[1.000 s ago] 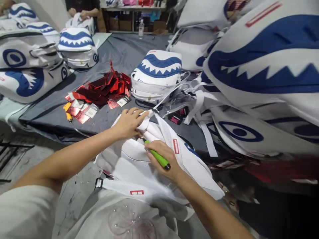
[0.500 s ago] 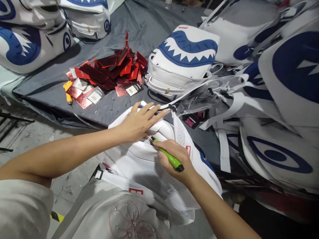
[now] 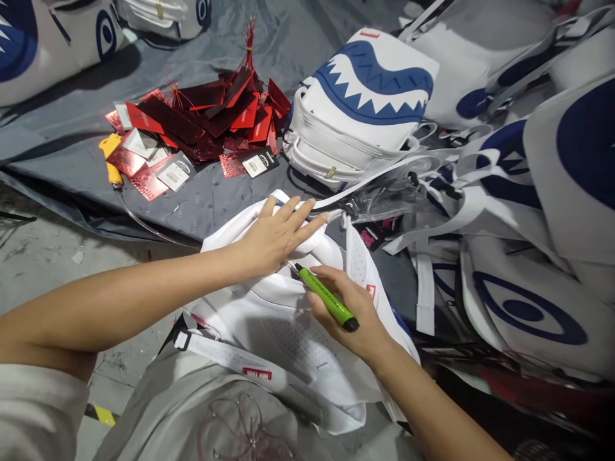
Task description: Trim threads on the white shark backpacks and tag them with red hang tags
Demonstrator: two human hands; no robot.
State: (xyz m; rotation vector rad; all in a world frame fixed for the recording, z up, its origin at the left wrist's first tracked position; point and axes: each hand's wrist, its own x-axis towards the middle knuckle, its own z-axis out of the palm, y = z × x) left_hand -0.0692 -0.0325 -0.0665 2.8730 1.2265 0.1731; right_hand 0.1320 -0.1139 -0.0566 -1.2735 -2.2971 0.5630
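white fabric backpack (image 3: 298, 326): located at the near edge of the dark table covering (image 3: 211, 208), with one strap (image 3: 230, 358) lying over the wearer's grey garment (image 3: 158, 397). left hand (image 3: 276, 240): forearm (image 3: 144, 294) enters from the left on a slight upward slope; palm down on the upper part of the backpack, fingers extended and fanned wide; the thumb is hidden, so any pinch beneath cannot be told. right hand (image 3: 359, 299): forearm (image 3: 423, 390) rises diagonally from the lower right; fingers wrap narrowly around the green-handled tool (image 3: 327, 297). tool orientation: black butt end toward the lower right, tip directed up and left, just beside the left hand. beyond the hands: red tags (image 3: 216, 121) in a heap, with a shark-mouth backpack (image 3: 355, 109) to their right.
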